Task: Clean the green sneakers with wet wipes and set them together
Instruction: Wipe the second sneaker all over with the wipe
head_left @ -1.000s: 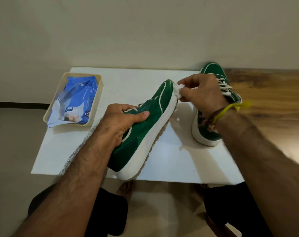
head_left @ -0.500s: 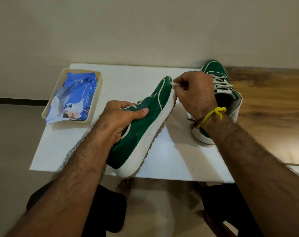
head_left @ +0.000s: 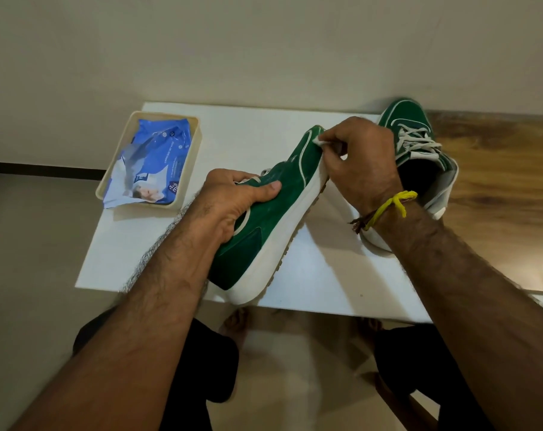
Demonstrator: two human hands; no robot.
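A green sneaker (head_left: 273,219) with a white sole lies tilted on its side on the white board (head_left: 326,275), heel toward me. My left hand (head_left: 236,200) grips it around the collar, thumb across the green upper. My right hand (head_left: 362,164) pinches a small white wet wipe (head_left: 320,140) against the toe of that shoe. The second green sneaker (head_left: 419,141) stands upright at the right behind my right wrist, laces up, partly hidden by the hand.
A cream tray (head_left: 187,169) at the board's back left holds a blue pack of wet wipes (head_left: 153,163). A wooden tabletop (head_left: 497,188) extends to the right. A pale wall rises behind. My knees and bare feet show below the board's front edge.
My right hand with the wipe has slid slightly along the toe of the held sneaker. The left hand keeps its grip, and the view has shifted a little.
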